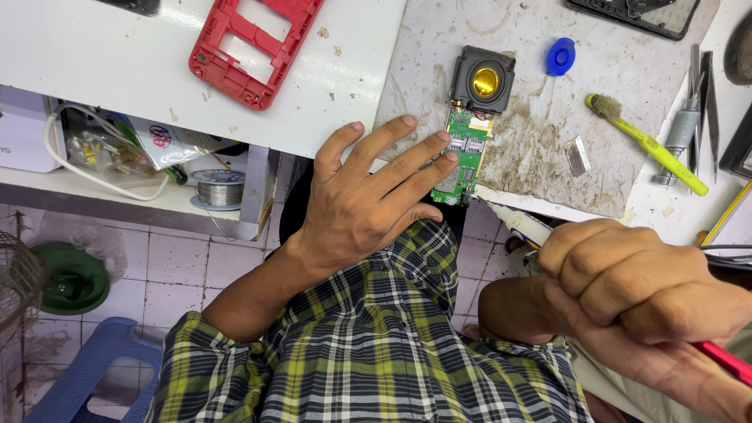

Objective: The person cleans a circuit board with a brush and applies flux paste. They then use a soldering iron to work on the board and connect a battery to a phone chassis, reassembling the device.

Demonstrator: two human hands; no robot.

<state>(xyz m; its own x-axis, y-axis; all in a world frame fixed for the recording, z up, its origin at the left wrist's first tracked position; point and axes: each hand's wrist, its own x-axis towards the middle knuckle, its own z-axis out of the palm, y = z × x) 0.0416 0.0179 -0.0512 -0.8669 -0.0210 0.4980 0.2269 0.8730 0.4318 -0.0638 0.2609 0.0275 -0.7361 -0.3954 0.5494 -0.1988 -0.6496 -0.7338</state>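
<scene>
**Hands over a bare phone board at the counter edge**

Closest to the lens, the right hand is curled into a tight fist around a slim red handle that pokes out towards the lower right; what tool the handle belongs to cannot be told. Beyond it, over a lap in a green, yellow and navy plaid shirt, the left hand lies flat with its fingers spread, the fingertips touching the left edge and lower end of a narrow green circuit board.

That board lies on a scuffed grey work mat at the near edge of the white counter, with a square black speaker housing with a gold disc at its far end. On the mat sit a small blue plastic cap and a yellow-handled brush with worn bristles; metal tweezers lie just right of the brush. A red plastic phone frame rests well off to the left, and a spool of solder wire sits on the shelf below.
</scene>
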